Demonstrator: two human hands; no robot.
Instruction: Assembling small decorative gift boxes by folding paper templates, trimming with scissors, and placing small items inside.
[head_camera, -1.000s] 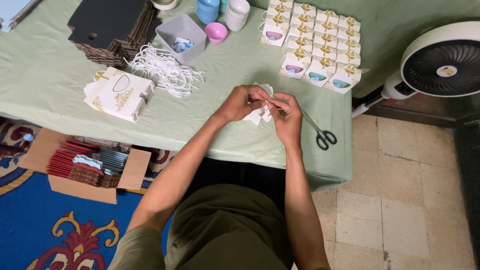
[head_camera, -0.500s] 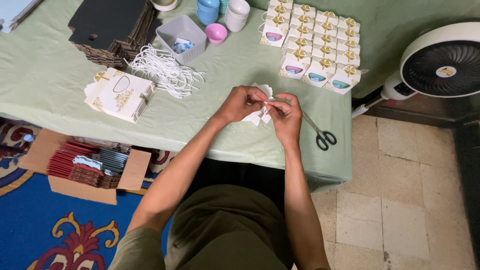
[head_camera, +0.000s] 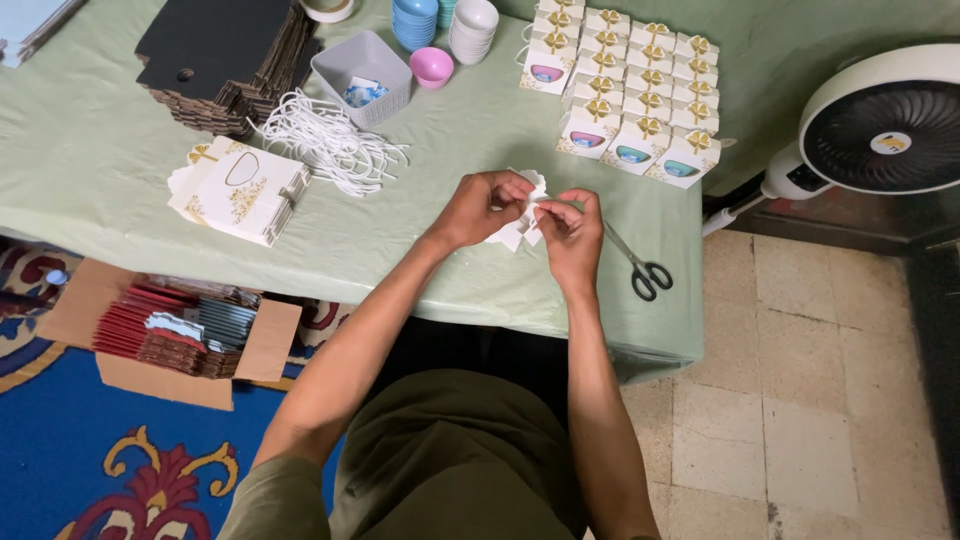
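Both hands meet over the surface's near edge: left hand and right hand each pinch the small white folded box, mid-fold; scissors lie at three o'clock, so creasing needs steady fingers.

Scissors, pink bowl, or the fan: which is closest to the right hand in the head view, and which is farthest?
Counting from the right hand:
1. Scissors, lying on the table just beside it, toward the floor side.
2. Pink bowl, up the table, next to the grey basket.
3. Fan, off the table, standing on the floor.
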